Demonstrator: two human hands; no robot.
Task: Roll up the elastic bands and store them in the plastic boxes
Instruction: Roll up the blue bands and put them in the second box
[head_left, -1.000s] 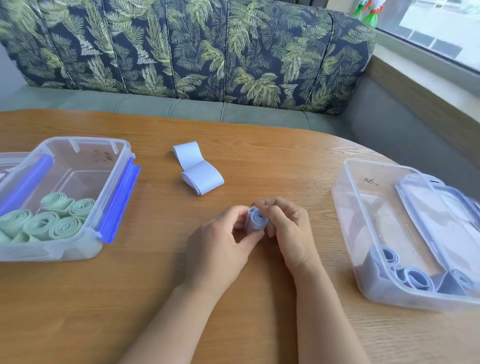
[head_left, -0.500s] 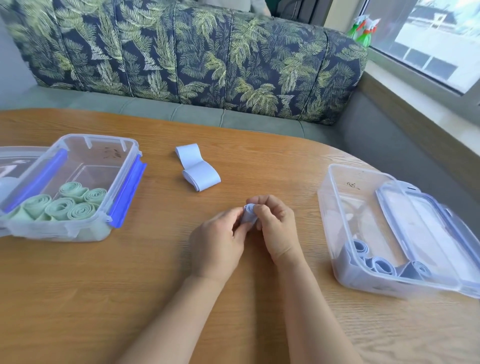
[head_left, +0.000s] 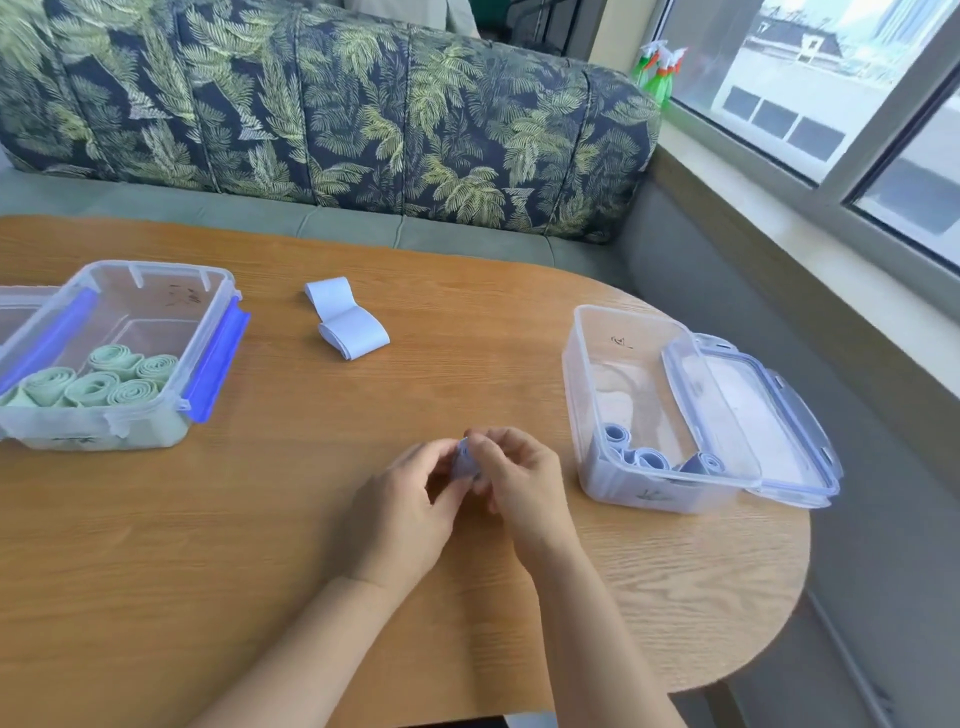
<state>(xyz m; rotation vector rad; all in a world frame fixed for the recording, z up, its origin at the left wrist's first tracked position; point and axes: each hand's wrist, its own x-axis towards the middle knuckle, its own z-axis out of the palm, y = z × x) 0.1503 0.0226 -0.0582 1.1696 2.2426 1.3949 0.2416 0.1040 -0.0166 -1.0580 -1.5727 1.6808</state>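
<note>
Apparently the work is more than half done, as far as the head view shows. Both hands are low over the table, close to the person. The left hand and the right hand pinch one small blue roll between them, with the fingers curled around it. The roll looks nearly complete, but I cannot tell if its loose end is tucked in.

The right box stands open just beside the right hand and holds about three blue rolls at its near end, with free room behind them. Its lid lies tilted on the right side of the box. The left part of the opening is free, so I judge the lid does not block the way in.

The left box, well apart to the left, holds several green rolls. One blue band lies on the table beyond the hands, only folded and not yet rolled. It seems to be the last loose one in view.

Behind the table are a leaf-patterned sofa and a window sill with spray bottles. Nothing stands between the hands and the right box.
</note>
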